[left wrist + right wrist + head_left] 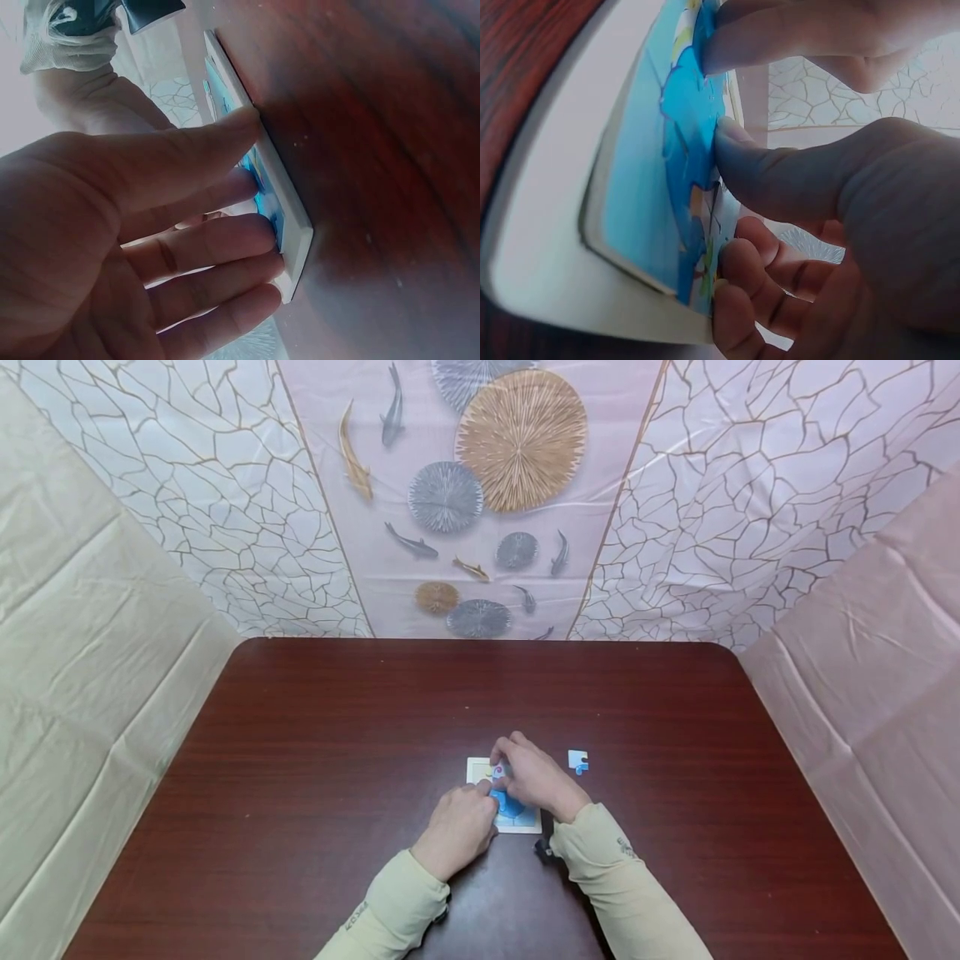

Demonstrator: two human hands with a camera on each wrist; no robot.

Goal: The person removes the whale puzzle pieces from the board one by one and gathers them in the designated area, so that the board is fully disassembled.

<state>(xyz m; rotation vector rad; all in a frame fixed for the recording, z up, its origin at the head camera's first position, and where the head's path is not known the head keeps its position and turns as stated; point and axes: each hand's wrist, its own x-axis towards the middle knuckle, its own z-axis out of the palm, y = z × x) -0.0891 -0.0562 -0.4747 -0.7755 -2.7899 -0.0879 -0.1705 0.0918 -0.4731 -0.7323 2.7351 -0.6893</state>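
Observation:
A small jigsaw puzzle [512,810] with a blue picture lies in a white tray frame [517,830] on the table. My left hand [459,827] rests at the left side of it. In the left wrist view its thumb [225,133] touches the frame's rim, and the nearly straight fingers [217,244] lie against the picture face. Over the upper part, my right hand [536,777] pinches a puzzle piece [498,771] with a pink swirl between thumb and fingers. The right wrist view shows that thumb [772,169] against the blue picture, with the other fingers curled at the far side.
A loose blue-and-white puzzle piece [577,761] lies on the table to the right of the frame. The dark red-brown table [337,718] extends around it. Patterned cloth [480,510] hangs behind the table, and pale cloth [90,693] covers both sides.

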